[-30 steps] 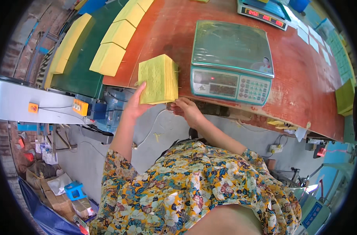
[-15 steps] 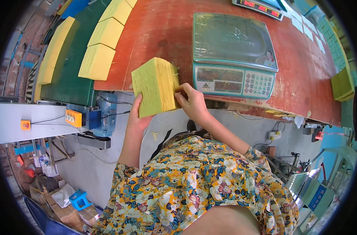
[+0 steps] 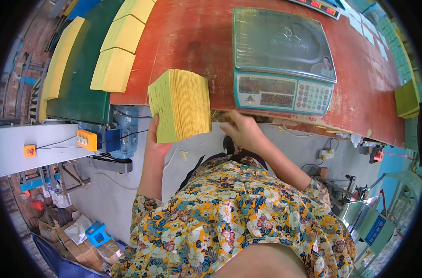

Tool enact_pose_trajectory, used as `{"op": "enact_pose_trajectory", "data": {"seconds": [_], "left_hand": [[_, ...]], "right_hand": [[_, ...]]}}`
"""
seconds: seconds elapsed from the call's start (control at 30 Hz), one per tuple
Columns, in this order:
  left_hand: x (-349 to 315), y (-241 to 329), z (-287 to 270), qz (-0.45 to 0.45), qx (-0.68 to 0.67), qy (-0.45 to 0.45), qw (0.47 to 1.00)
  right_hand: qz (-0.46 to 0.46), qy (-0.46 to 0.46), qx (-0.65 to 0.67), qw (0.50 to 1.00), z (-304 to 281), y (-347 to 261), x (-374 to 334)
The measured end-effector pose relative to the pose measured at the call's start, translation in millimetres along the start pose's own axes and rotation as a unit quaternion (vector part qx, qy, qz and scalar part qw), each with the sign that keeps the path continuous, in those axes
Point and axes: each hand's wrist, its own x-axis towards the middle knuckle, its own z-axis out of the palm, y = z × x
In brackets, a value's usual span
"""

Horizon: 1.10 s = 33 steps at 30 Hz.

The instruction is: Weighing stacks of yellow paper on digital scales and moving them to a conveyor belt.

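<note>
Gripping yellow block of stacked paper sheets (image 3: 187,106) in bare left hand (image 3: 157,140) from its left side, left of frame centre. Holding right hand (image 3: 241,129) half-curled just beside it, apart; can't tell if pinching anything.

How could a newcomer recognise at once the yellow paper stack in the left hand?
Start from the red table and its electronic weighing scale. To the scale's left, at the table's near edge, the left hand holds the yellow paper stack, its layered edges showing. Unlike the yellow stacks lined up farther left, this one is hand-held.
</note>
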Motion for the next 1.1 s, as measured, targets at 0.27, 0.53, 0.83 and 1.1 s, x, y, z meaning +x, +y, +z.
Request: {"op": "enact_pose_trajectory", "data": {"seconds": [0.27,0.53,0.83,1.1], "left_hand": [[-6,-3,18,0.03,0.097,0.008,0.995],[-10,14,18,0.067,0.137,0.024,0.988],[-1,24,31,0.02,0.046,-0.123,0.991],[-8,14,85,0.045,0.25,-0.118,0.96]], "right_hand": [[-0.071,0.146,0.042,0.986,26,-31,41],[-0.06,-0.143,-0.078,0.985,11,27,-27],[-0.02,0.134,0.022,0.991,-10,-43,-17],[-0.062,0.168,0.197,0.964,-16,-52,17]]}}
